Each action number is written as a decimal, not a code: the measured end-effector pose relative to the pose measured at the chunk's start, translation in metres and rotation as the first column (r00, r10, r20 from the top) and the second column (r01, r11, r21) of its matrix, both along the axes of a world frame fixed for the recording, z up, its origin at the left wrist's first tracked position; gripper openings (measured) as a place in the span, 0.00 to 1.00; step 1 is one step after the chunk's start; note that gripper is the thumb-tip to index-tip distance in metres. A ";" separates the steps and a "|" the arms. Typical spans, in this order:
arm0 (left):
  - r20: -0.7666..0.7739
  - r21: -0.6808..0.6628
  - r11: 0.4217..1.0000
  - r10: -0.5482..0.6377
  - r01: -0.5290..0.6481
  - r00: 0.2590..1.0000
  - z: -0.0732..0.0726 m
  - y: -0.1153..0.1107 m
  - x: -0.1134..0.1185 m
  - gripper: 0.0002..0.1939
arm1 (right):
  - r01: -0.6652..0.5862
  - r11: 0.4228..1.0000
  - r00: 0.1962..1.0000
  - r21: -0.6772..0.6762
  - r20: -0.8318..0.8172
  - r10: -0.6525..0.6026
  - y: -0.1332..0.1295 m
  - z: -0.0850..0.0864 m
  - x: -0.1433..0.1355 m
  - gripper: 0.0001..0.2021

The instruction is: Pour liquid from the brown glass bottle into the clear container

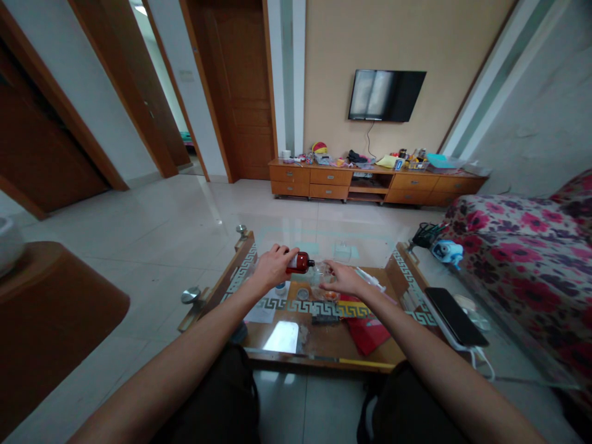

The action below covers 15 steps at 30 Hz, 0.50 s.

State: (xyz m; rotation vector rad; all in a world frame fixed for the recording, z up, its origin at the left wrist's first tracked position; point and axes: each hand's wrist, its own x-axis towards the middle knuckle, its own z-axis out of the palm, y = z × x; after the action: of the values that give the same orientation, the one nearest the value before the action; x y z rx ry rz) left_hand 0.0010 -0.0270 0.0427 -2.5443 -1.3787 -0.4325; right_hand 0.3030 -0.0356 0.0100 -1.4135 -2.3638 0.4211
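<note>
My left hand point(274, 266) is wrapped round a dark red-brown bottle point(300, 263) with a black tip. The bottle lies nearly sideways above the glass table point(296, 306), its tip pointing right. Close to that tip, my right hand point(341, 277) has its fingers closed on a clear container point(320, 275), whose outline is faint against the glass. Below the hands, a small round lid-like item point(303, 294) shows near the patterned band. Whether any liquid is leaving the bottle cannot be made out.
A black phone point(456, 316) with a white cable lies at the table's right. Red packaging point(367, 333) shows at the table's front. A flowered sofa point(513, 246) stands right; a wooden cabinet point(328, 177) holding clutter stands beyond, below a television point(386, 95).
</note>
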 end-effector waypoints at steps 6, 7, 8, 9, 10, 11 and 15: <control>-0.005 0.006 1.000 0.003 -0.003 1.000 0.000 0.000 0.000 0.39 | -0.014 1.000 1.000 0.006 -0.005 0.014 -0.002 0.003 0.000 0.36; -0.006 0.008 1.000 0.006 -0.006 1.000 0.000 0.000 0.001 0.39 | -0.021 1.000 1.000 0.006 -0.010 0.021 -0.002 0.004 0.000 0.36; -0.007 0.010 1.000 0.009 -0.009 1.000 0.000 0.000 0.001 0.40 | -0.026 1.000 1.000 0.004 -0.015 0.026 -0.002 0.004 0.000 0.36; -0.009 0.010 1.000 0.013 -0.012 1.000 0.000 0.001 0.001 0.40 | -0.028 1.000 0.999 0.002 -0.018 0.028 -0.002 0.004 0.001 0.36; -0.012 0.009 1.000 0.015 -0.015 1.000 0.000 0.001 0.001 0.41 | -0.028 1.000 0.999 -0.001 -0.020 0.028 -0.002 0.005 0.001 0.36; -0.015 0.007 1.000 0.016 -0.016 1.000 0.001 0.001 0.002 0.41 | -0.027 1.000 0.999 -0.004 -0.021 0.027 -0.002 0.005 0.001 0.36; -0.023 0.009 1.000 0.009 -0.008 1.000 0.002 0.001 0.002 0.40 | -0.031 1.000 0.999 -0.001 -0.027 0.031 -0.002 0.004 0.001 0.36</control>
State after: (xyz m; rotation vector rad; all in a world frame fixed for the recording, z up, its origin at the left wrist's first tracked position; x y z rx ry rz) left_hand 0.0030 -0.0264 0.0449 -2.5273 -1.3759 -0.4056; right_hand 0.3040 -0.0377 0.0137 -1.3654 -2.3669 0.4470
